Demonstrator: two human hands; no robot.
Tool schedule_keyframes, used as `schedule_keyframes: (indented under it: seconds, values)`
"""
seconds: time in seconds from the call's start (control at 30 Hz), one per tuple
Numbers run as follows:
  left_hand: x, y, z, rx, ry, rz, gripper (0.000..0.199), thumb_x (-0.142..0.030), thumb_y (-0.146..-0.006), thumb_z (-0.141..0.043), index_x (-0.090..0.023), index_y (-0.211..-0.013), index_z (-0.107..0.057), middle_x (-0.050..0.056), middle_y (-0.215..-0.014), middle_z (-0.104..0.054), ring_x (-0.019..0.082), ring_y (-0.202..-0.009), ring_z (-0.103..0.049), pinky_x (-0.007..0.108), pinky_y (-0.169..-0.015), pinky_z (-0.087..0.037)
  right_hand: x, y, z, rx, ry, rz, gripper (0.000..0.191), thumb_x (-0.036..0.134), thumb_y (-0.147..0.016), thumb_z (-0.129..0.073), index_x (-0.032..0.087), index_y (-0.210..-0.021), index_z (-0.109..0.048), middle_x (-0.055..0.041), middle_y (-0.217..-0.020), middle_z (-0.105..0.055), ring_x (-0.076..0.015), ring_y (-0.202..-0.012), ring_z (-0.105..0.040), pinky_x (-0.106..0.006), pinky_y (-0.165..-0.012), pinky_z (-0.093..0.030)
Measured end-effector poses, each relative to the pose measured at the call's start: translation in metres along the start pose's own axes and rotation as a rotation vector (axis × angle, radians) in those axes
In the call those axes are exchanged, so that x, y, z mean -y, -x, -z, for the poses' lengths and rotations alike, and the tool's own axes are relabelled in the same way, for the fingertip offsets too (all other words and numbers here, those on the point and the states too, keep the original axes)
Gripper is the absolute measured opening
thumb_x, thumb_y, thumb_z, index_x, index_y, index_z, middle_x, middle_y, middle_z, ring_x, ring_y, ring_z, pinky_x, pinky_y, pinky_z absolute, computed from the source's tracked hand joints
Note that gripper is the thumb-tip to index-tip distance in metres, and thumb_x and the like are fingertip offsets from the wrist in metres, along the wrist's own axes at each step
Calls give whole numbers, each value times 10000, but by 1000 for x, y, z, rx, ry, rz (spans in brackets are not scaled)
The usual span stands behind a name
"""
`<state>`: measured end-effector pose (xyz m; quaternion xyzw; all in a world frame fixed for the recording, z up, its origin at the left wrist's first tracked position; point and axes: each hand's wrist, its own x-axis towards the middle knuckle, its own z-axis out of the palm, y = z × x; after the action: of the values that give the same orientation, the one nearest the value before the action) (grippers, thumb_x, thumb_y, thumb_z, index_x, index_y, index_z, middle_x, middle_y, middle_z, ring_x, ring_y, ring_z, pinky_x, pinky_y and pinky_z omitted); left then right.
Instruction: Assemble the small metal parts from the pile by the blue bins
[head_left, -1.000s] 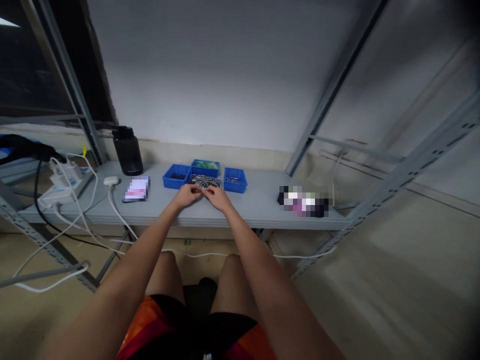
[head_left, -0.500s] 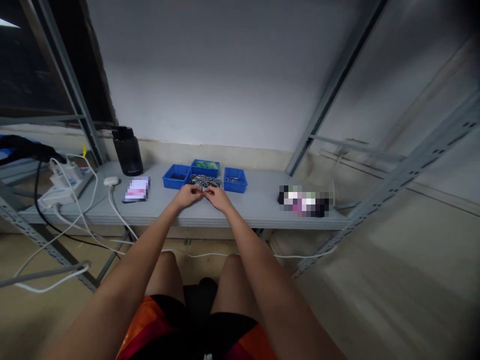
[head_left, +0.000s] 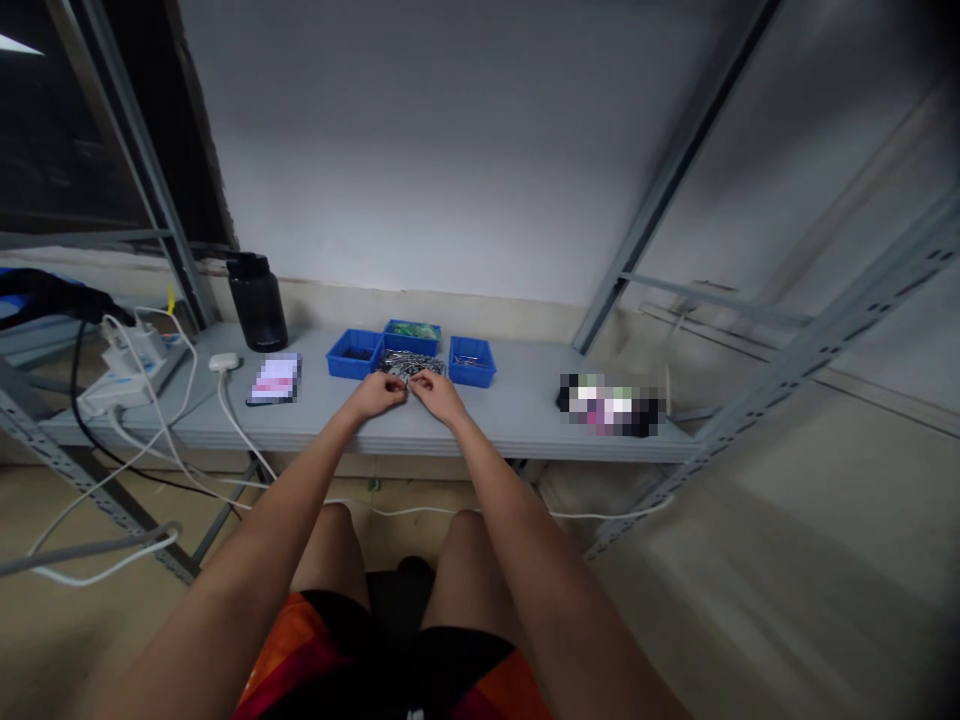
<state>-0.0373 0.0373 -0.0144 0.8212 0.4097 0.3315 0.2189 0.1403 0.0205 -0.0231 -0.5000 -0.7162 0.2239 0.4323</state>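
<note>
My left hand (head_left: 379,394) and my right hand (head_left: 438,395) meet over the front of the shelf, fingertips pinched close together. Whatever sits between the fingers is too small to make out. Just behind them lies a heap of thin, shiny metal pieces (head_left: 411,363). Around the heap stand three blue bins: the left bin (head_left: 340,367) holds dark small parts, the back bin (head_left: 412,345) has green pieces in it, and the right bin (head_left: 472,376) contains some slim metal pieces.
A black bottle (head_left: 258,305) stands at the back left, with a phone (head_left: 274,380) and a white charger (head_left: 223,362) in front. A power strip (head_left: 135,385) with cables is farther left. A pixelated object (head_left: 609,405) lies right on the grey shelf (head_left: 517,415).
Both hands stay at nearly the same place, with the fingers shifting slightly and a small gap showing between the fingertips. The bins and heap have not moved.
</note>
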Motion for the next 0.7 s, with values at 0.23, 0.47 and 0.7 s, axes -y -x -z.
schedule_keyframes:
  seconds: [0.23, 0.47, 0.7]
  values:
    - [-4, 1, -1, 36, 16, 7, 240, -315, -676, -585, -151, -762, -737, 24, -715, -722, 178, -689, -630, 267, -692, -488, -3, -1, 0, 15, -23, 34, 129, 291, -848, -607, 193, -866, -689, -18, -805, -693, -160, -765, -620, -288, -762, -475]
    - [-5, 1, 2, -83, 17, 20, 278, -309, -713, -566, -131, -821, -749, 48, -776, -730, 194, -745, -637, 280, -722, -493, -4, -1, 0, -25, -72, -13, 102, 240, -840, -583, 189, -802, -662, -12, -766, -692, -156, -744, -629, -281, -753, -475]
    - [-9, 0, 4, -143, 28, 53, 271, -309, -751, -559, -140, -851, -745, 65, -839, -750, 206, -793, -643, 286, -754, -493, -3, -1, 0, -2, -47, -24, 101, 228, -843, -587, 187, -789, -661, -8, -728, -675, -147, -693, -607, -277, -730, -464]
